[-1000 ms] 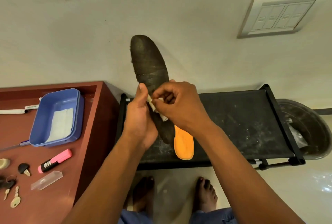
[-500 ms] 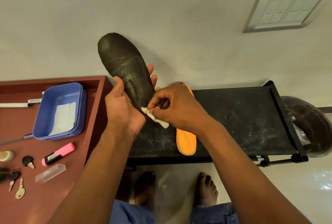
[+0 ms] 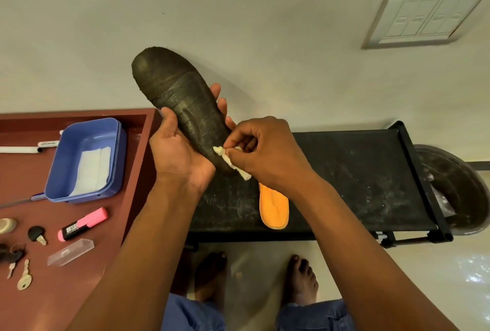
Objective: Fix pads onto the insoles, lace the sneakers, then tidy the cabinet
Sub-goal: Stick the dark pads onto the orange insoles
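- Up front, we see the left hand [image 3: 183, 155] gripping a dark insole [image 3: 183, 104], thumb on one edge, fingers curled round the far edge, toe end tilted up and left.
- We see the right hand [image 3: 265, 153] pinching a small white strip [image 3: 230, 159] between thumb and fingertips, the strip touching the insole's heel end.
- We find an orange insole [image 3: 274, 207] lying on the black rack [image 3: 358, 179], partly behind the right wrist.
- We note a blue tray [image 3: 116, 161] holding white pads [image 3: 92, 170] on the red-brown cabinet [image 3: 66, 291], with a pink highlighter [image 3: 83, 223] and keys [image 3: 24, 276] nearby.
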{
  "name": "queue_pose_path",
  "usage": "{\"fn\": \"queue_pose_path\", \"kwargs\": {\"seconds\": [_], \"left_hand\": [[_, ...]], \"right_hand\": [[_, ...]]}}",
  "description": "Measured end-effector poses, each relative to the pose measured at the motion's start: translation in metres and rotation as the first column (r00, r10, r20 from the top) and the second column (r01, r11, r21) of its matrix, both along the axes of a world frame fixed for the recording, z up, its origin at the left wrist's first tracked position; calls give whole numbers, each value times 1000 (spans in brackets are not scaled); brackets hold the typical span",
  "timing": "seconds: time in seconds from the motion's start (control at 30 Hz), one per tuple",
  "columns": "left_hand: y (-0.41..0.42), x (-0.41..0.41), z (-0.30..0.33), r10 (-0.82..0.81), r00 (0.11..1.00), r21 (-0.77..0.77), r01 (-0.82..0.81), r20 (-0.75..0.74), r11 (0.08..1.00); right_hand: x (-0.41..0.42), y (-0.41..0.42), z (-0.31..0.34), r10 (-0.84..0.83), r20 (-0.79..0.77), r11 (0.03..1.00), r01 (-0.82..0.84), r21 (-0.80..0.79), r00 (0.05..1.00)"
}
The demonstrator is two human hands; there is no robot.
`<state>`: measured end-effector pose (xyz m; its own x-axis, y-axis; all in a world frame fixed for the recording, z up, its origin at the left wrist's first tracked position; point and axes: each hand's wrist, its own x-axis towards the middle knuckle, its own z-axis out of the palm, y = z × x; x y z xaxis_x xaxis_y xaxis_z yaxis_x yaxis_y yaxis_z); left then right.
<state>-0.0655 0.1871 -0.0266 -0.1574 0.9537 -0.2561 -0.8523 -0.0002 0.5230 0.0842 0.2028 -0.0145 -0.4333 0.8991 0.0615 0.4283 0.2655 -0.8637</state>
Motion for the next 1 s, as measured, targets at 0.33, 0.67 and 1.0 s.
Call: {"fn": "queue_pose_path", "kwargs": {"seconds": [0.33,0.67,1.0], "left_hand": [[-7,25,5,-53,978,-88,36,-200,995],[-8,29,3,-77,968,-38,70,-237,997],[-9,13,4,-64,991,93,74,-114,993]], "right_hand": [[-13,-3,-2,-53,-87,992,62,110,995],[-5,-1,3,-27,-29,989,31,144,999],[6,9,-2,-128,14,985,126,120,992]]}}
